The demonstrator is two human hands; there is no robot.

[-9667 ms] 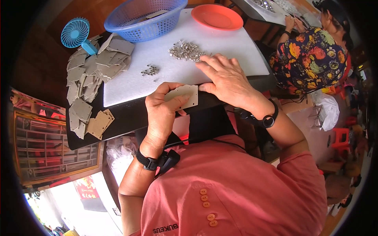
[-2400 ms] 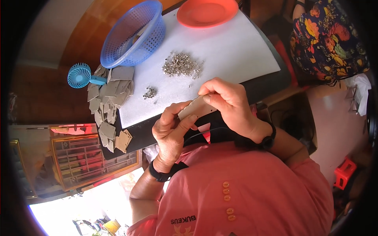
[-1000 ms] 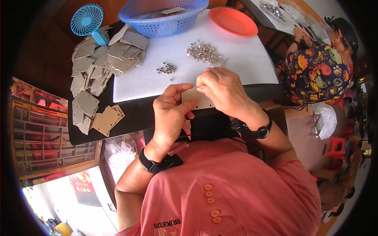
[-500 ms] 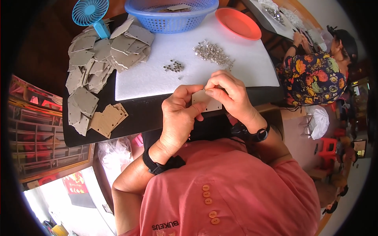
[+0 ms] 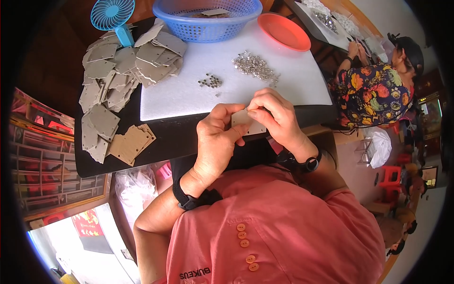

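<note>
A grey cardboard piece point(image 5: 254, 126) with small holes along its edge is held above the table's front edge. My left hand point(image 5: 218, 132) grips it between thumb and fingers at its left side. Thumb and forefinger of my right hand point(image 5: 276, 116) are pinched together at the card's upper edge; whatever is between them is too small or hidden to make out. Beyond my hands, on a white foam sheet point(image 5: 179, 102), lie a small cluster of dark metal bits point(image 5: 210, 81) and a larger heap of shiny small metal pieces point(image 5: 255, 66).
Grey cardboard pieces point(image 5: 113, 71) are piled at the left, with brown-faced ones point(image 5: 131, 144) near the front edge. A blue fan point(image 5: 112, 16), a blue basket point(image 5: 203, 31) and a red plate point(image 5: 284, 32) stand at the back. Another person point(image 5: 378, 90) sits at the right.
The view has shifted slightly. Both hands keep nearly the same pose on the card, with only a small movement of my right fingers at its upper edge.
</note>
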